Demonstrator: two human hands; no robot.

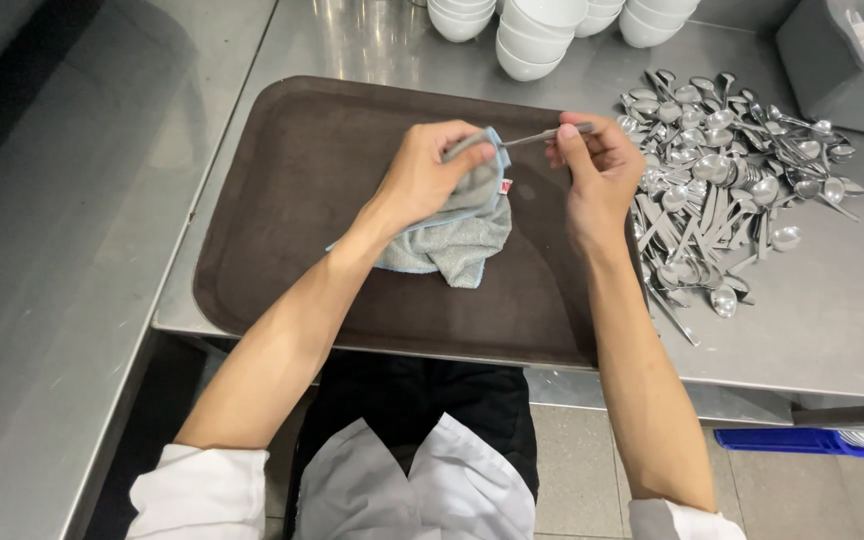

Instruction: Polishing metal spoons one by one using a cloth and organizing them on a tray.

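My left hand (430, 172) grips a grey cloth (457, 232) with a blue edge, bunched around one end of a metal utensil (537, 137). My right hand (597, 165) pinches the other end of that utensil's thin handle. Both hands hover over a dark brown tray (292, 230) on a steel counter. The cloth hides the utensil's head, so I cannot tell if it is a spoon or fork.
A large heap of metal spoons and forks (727, 185) lies right of the tray. Stacked white bowls (537, 35) stand at the back. A grey bin (832, 60) sits far right, a blue crate (802, 442) below the steel counter (832, 320).
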